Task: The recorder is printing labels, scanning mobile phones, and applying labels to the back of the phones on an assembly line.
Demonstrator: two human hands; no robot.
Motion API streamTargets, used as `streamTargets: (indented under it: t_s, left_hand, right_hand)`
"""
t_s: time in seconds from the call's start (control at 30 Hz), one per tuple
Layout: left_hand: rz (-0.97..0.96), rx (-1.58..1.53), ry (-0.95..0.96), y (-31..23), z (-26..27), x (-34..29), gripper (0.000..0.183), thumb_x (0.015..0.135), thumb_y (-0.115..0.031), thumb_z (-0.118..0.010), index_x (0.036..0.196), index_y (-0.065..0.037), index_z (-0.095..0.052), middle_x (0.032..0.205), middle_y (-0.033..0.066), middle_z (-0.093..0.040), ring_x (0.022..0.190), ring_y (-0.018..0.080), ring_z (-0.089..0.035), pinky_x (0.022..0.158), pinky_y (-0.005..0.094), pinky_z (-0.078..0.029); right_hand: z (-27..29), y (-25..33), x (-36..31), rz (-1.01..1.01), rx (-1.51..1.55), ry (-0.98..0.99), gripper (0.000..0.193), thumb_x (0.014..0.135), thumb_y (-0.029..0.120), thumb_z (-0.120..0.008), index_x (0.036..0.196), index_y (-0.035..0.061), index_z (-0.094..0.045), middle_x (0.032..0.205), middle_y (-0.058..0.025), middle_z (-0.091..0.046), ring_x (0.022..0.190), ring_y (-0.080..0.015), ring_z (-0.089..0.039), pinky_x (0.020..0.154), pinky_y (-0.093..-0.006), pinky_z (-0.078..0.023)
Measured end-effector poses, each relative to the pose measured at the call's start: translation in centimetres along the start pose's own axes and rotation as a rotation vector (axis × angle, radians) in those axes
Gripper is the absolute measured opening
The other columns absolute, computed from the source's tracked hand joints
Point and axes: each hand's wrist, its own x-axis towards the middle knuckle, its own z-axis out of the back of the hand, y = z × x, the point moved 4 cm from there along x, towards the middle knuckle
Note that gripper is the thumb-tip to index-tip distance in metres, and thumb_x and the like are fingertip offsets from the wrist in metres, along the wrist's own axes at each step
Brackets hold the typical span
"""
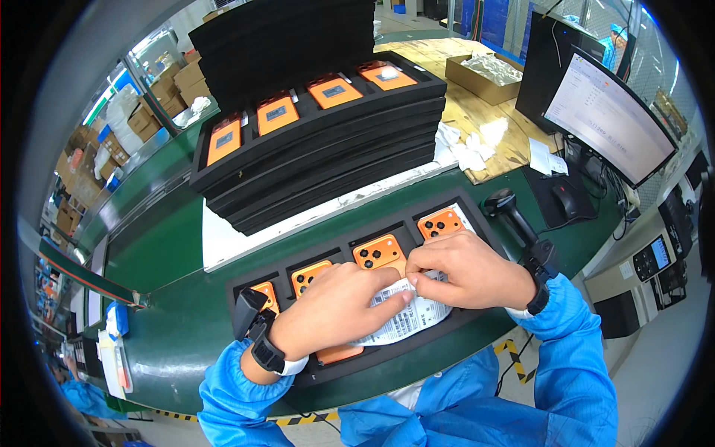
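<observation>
A black foam tray (462, 322) lies on the green desk (171, 335), its four recesses each holding an orange smartphone (376, 252); the separate pockets probably keep the phones from rubbing or sliding. They sit with camera lenses facing up, so their backs are exposed.

Above the tray's near side, right of its middle, is a printed white label sheet (410, 316), tilted and partly covering the recesses beneath. The left hand (328, 309) reaches over the tray's left half, its grip closed on the sheet, thumb on top and fingers behind, presumably to keep it steady. The right hand (469, 272) is over the tray's right half, thumb and forefinger drawn together; this grip seems to have hold of the sheet's upper edge (the fingertips cover the exact contact). So the sheet lies right of the left grip and mostly below the right one, with both thumbs close together, likely so that a small spot can be worked precisely.

Just beyond the tray's right end rests a handheld barcode scanner (514, 212), within easy reach of that side. Behind the tray rises a stack of black foam trays (320, 160), the top one bearing more orange phones (334, 92).
</observation>
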Motion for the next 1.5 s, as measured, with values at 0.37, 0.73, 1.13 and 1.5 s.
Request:
streamTargets:
  t_s: [0.37,0.73,1.13,1.5]
  left_hand:
    - [0.004,0.176,-0.079,1.0,-1.2,0.2,0.023,0.103,-0.023,-0.068,0.096,-0.003,-0.079,0.061,0.0183,-0.064,0.057,0.0361,-0.067,0.058,0.046,-0.05]
    - [0.067,-0.033,0.0,1.4,-0.9,0.5,0.032,0.108,-0.028,-0.064,0.096,-0.001,-0.078,0.059,0.0181,-0.061,0.053,0.0352,-0.064,0.055,0.0426,-0.047]
    - [0.06,0.204,-0.118,0.2,-1.0,0.2,0.025,0.104,-0.024,-0.067,0.094,-0.003,-0.076,0.072,0.0191,-0.069,0.064,0.0382,-0.067,0.061,0.0481,-0.051]
    - [-0.206,-0.208,0.193,1.9,-2.6,1.5,0.032,0.114,-0.026,-0.054,0.116,0.001,-0.071,0.121,0.0154,-0.07,0.122,0.0293,-0.065,0.114,0.047,-0.041]
  right_hand:
    - [-1.4,-3.1,0.1,-0.298,0.236,0.137,0.025,0.105,0.023,-0.06,0.106,0.0005,-0.07,0.085,-0.0155,-0.073,0.078,-0.0308,-0.072,0.073,-0.041,-0.054]
    - [-1.1,-2.2,0.0,-0.116,0.124,0.05,0.026,0.103,0.025,-0.06,0.103,0.0019,-0.072,0.091,-0.0193,-0.076,0.085,-0.0384,-0.074,0.076,-0.0472,-0.055]
    - [-0.8,-4.4,-0.6,-0.334,0.371,0.117,0.032,0.106,0.029,-0.064,0.11,-0.0017,-0.074,0.088,-0.0157,-0.077,0.08,-0.0243,-0.075,0.075,-0.0391,-0.055]
    - [3.7,-7.4,-5.9,-0.559,0.51,-0.297,0.028,0.106,0.012,-0.069,0.131,-0.0021,-0.066,0.106,-0.0066,-0.076,0.093,-0.0093,-0.071,0.082,-0.0293,-0.06]
